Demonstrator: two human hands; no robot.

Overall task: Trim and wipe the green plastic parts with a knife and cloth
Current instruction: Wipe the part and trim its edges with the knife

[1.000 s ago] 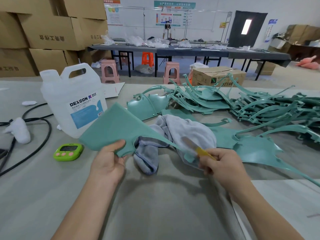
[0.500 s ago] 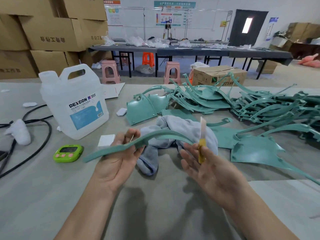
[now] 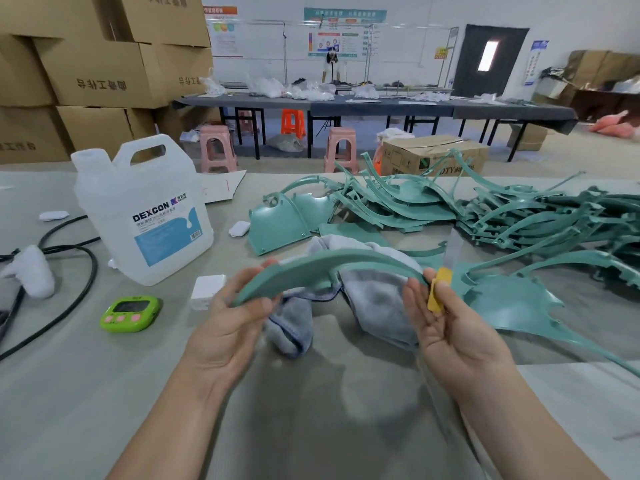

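Green part [image 3: 322, 268] now edge-on, pinched by left hand [image 3: 232, 320]; right hand [image 3: 446, 323] fingers grip knife [image 3: 438, 289], blade up.

Grey-beige worktable [image 3: 104, 393] bearing, left to right: black cable [image 3: 79, 271], white wads [image 3: 31, 271], green timer [image 3: 131, 314], white DEXCON jug [image 3: 142, 213], small white block [image 3: 207, 289], crumpled grey cloth [image 3: 374, 303], flat green panels [image 3: 277, 226], tangled heap of green plastic parts [image 3: 519, 220] at right.
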